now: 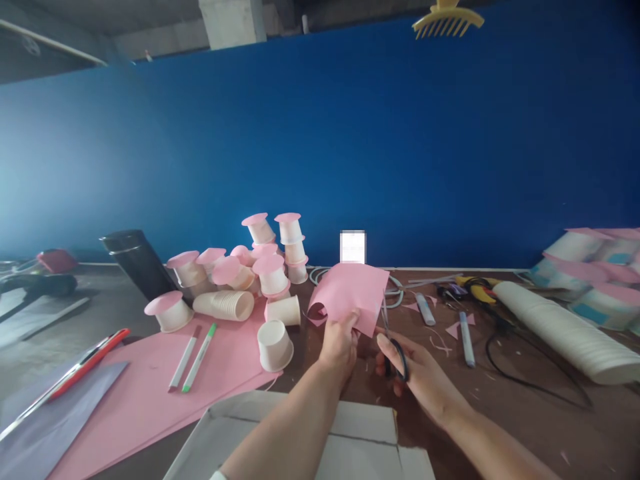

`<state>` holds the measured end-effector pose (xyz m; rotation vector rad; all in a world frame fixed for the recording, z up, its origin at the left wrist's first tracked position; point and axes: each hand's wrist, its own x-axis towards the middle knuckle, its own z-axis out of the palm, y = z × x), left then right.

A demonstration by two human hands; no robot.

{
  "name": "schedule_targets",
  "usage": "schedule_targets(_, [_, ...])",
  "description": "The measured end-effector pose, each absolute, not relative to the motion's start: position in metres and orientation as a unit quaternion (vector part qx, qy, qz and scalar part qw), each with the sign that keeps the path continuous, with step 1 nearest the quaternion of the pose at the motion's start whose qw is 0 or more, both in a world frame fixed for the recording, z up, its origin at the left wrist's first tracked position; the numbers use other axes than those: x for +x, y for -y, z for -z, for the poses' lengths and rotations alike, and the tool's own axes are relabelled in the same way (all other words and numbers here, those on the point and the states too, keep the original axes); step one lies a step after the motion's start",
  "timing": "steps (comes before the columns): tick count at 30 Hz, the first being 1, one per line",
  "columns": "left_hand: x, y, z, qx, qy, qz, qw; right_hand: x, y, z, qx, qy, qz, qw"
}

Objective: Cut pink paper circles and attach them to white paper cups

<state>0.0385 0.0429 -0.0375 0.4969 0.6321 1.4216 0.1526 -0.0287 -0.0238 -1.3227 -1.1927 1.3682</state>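
Note:
My left hand (339, 343) pinches the lower edge of a pink paper piece (350, 293) and holds it up over the brown table (525, 413). My right hand (415, 373) is closed through the black handles of a pair of scissors (393, 340), whose blades point up at the right edge of the pink paper. Just left of the hands stand loose white paper cups (275, 345), and behind them a heap of cups capped with pink discs (260, 263).
A large pink sheet (150, 393) with two pens (193, 357) lies at left, beside a red-handled tool (75, 373) and a black cylinder (137, 263). An open white box (310, 440) sits at the near edge. A long cup stack (565, 330), markers, cable and glue gun lie right.

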Motion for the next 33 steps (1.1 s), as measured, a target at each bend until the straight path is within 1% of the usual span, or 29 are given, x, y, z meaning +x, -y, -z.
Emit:
schedule_targets(5, [0.0388,-0.04,0.0353,0.219,-0.27,-0.639,0.686,0.1518,0.0279,0.0226,-0.543,0.498,-0.516,0.437])
schedule_targets(10, [0.0399,-0.0382,0.0329,0.236,-0.272,-0.637,0.681,0.1487,0.0282,0.0185,-0.566,0.519,-0.481,0.423])
schedule_targets(18, [0.0415,-0.0383,0.0365,0.257,-0.247,-0.64,0.681,0.1514,0.0264,0.0208,-0.567,0.525,-0.47,0.426])
schedule_targets(26, [0.0401,-0.0367,0.0328,0.263,-0.272,-0.622,0.685,0.1532,0.0253,0.0223,-0.575,0.546,-0.446,0.416])
schedule_targets(33, [0.0414,-0.0364,0.0329,0.264,-0.263,-0.625,0.686,0.1515,0.0261,0.0216,-0.581,0.546,-0.435,0.419])
